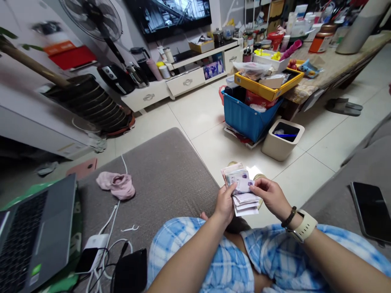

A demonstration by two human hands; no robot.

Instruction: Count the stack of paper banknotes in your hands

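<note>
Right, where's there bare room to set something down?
Bare: the grey fabric seat between the crumpled pink cloth and left hand; pale floor tiles between that seat and the blue plastic bin. Crowded: beside the open grey laptop; most of the long brown table.

Banknotes [244, 186] in hands [225, 205], lower centre. Cloth [117, 185] on padded seat [166, 171], left of centre; laptop [33, 232] lower left. Phone [371, 209] at right edge. Tray [265, 90] on tub [244, 120], upper right, left of desk [325, 67].
</note>
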